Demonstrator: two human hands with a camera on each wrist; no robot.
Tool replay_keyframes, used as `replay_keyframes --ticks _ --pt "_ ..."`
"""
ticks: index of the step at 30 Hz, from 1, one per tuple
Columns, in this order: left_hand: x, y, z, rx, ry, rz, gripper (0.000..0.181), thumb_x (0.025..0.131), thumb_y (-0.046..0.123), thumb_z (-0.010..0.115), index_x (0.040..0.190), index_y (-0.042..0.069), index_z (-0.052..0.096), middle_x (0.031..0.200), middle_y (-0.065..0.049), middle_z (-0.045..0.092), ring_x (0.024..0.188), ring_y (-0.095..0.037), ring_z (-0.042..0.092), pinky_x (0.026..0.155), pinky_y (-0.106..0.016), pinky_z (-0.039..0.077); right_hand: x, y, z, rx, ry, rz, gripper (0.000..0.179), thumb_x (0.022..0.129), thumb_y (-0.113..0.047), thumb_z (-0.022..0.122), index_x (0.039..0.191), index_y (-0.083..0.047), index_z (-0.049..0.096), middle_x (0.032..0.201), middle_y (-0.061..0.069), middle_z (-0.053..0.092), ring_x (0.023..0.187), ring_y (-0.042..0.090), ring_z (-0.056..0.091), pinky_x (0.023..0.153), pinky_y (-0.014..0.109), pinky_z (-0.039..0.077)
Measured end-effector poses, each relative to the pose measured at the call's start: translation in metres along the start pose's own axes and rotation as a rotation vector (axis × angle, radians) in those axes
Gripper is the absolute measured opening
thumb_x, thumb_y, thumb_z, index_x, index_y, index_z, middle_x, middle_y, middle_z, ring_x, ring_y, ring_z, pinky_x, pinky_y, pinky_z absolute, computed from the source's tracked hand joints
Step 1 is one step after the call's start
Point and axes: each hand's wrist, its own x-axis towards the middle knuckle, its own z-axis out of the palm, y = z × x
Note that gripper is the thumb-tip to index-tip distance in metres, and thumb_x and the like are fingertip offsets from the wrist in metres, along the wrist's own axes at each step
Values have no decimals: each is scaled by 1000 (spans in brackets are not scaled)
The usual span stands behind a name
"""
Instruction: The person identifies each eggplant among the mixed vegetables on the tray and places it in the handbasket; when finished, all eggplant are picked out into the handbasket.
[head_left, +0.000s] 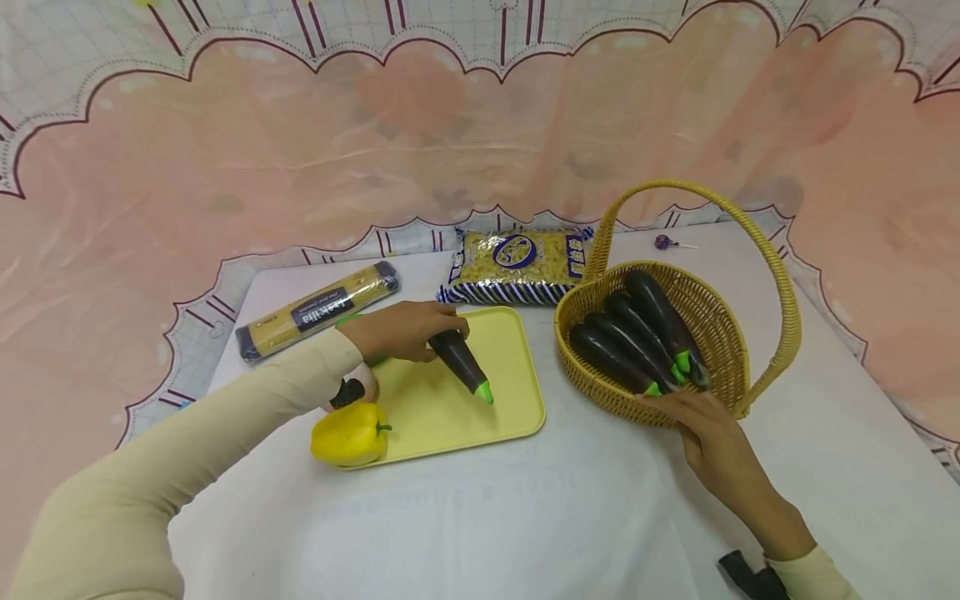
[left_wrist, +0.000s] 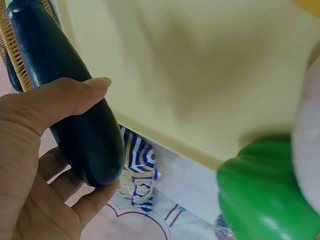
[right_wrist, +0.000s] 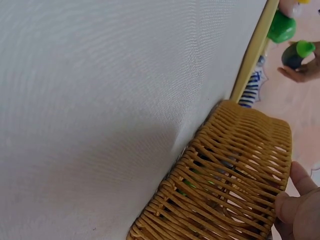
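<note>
My left hand (head_left: 405, 329) holds a dark eggplant (head_left: 461, 362) with a green stem end above the yellow tray (head_left: 435, 425). In the left wrist view the thumb lies across the eggplant, with fingers beneath its rounded end. At the right, my right hand (head_left: 720, 450) pinches the near rim of a wicker basket (head_left: 600, 397), thumb outside. Several eggplants (head_left: 652, 312) lie side by side in the basket. On the tray's left side sit a yellow bell pepper (head_left: 348, 433), a green bell pepper (left_wrist: 265, 195) and a pale pink rounded thing (head_left: 365, 382) partly hidden by my left arm.
A pack of spaghetti (head_left: 318, 308) lies behind the tray at the left. A bag of pasta (head_left: 517, 258) lies at the back, beside the basket. The basket's tall handle (head_left: 787, 308) arches over it. A lollipop (head_left: 663, 242) lies behind the basket. White cloth (head_left: 465, 525) covers the table.
</note>
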Motion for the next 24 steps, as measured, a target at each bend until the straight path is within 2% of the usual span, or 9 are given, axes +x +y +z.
replay_keyframes --ticks 9,19,24 --pt "23 5 -11 34 0 34 42 81 11 78 118 19 60 115 -8 60 99 -25 58 86 -45 53 -1 1 0 0 8 -2 65 65 30 67 112 -14 73 99 1 71 84 14 52 72 20 37" --pt "59 24 -27 69 26 69 45 83 13 76 125 17 61 121 -9 60 107 -26 58 94 -43 49 0 0 0 -4 8 -1 66 65 31 66 113 -14 73 98 1 71 86 15 53 73 20 38" --pt "79 34 -33 90 34 96 43 85 17 75 126 18 61 118 -9 59 101 -24 59 89 -41 51 0 -1 0 -5 13 -9 64 66 30 66 113 -13 73 99 1 71 84 14 53 72 20 37"
